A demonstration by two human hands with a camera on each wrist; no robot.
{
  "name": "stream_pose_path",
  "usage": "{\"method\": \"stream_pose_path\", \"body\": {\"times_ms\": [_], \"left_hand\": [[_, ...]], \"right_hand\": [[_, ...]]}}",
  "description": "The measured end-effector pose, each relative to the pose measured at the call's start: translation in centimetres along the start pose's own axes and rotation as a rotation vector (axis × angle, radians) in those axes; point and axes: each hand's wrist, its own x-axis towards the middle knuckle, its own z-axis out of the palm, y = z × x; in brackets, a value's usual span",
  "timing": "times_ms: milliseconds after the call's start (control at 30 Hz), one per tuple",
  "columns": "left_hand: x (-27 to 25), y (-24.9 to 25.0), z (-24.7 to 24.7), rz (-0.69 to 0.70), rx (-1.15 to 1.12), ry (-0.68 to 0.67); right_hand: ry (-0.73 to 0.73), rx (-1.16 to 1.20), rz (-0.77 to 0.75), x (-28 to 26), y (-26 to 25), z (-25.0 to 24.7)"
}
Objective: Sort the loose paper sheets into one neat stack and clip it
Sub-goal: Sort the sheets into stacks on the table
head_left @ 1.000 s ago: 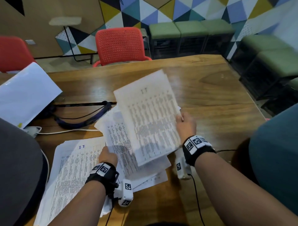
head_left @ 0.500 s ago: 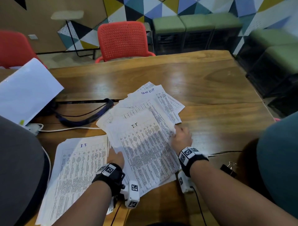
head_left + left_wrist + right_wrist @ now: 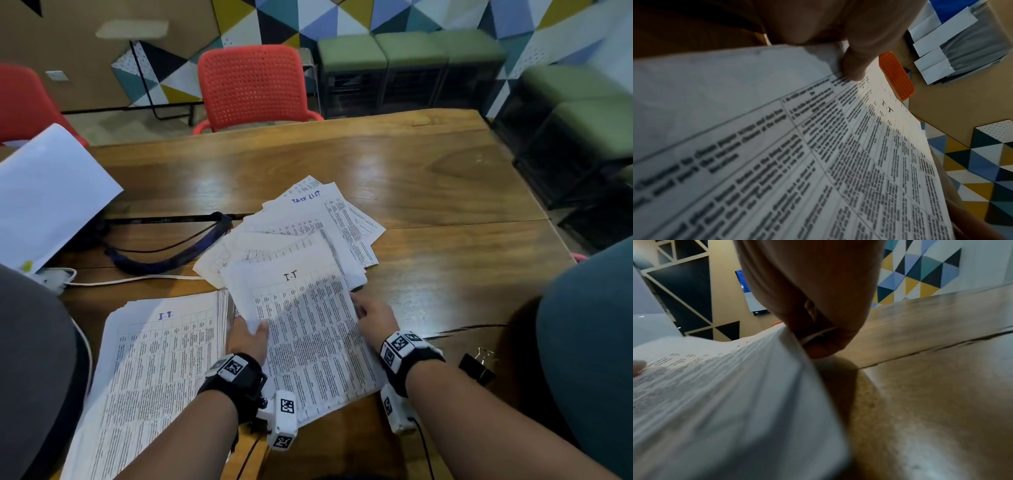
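Both hands hold a small bundle of printed sheets headed "I.T", lying low over the wooden table. My left hand grips its left edge, thumb on top. At the right edge my right hand pinches the paper between thumb and fingers. Behind the bundle, several loose sheets lie fanned out, one headed "TASK LIST". A squared stack of sheets lies to the left. A black binder clip sits on the table right of my right wrist.
A black strap and cable and a white cord lie left of the fanned sheets. A blank white sheet stands at far left. Red chairs face the far edge. A teal shape and a grey one flank me.
The bundle, held up and tilted a second ago, has come down flat over the loose sheets and nearer to me. Both hands kept hold of its edges. The binder clip has come into view.
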Motion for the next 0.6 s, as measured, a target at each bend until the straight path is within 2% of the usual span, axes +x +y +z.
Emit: {"method": "stream_pose_path", "body": {"times_ms": [67,167,367,433,600], "left_hand": [[-0.4,0.4,0.0,0.042,-0.03,0.012],[-1.4,1.6,-0.9,0.132,-0.122,-0.016],[-3.8,4.7,-3.6,0.279,-0.379,-0.091],[-4.3,5.3,-4.4,0.329,-0.438,-0.09],[-5.6,7.0,-6.2,0.43,-0.58,-0.03]], "right_hand": [[0.008,-0.044,-0.052,0.0,0.3,0.3],[0.121,-0.072,-0.1,0.2,-0.4,-0.3],[0.022,0.395,-0.053,-1.0,-5.2,-3.3],[0.051,0.524,-0.06,-1.9,-6.9,-3.9],[0.209,0.673,-0.263,-4.5,-10.5,-4.3]]}}
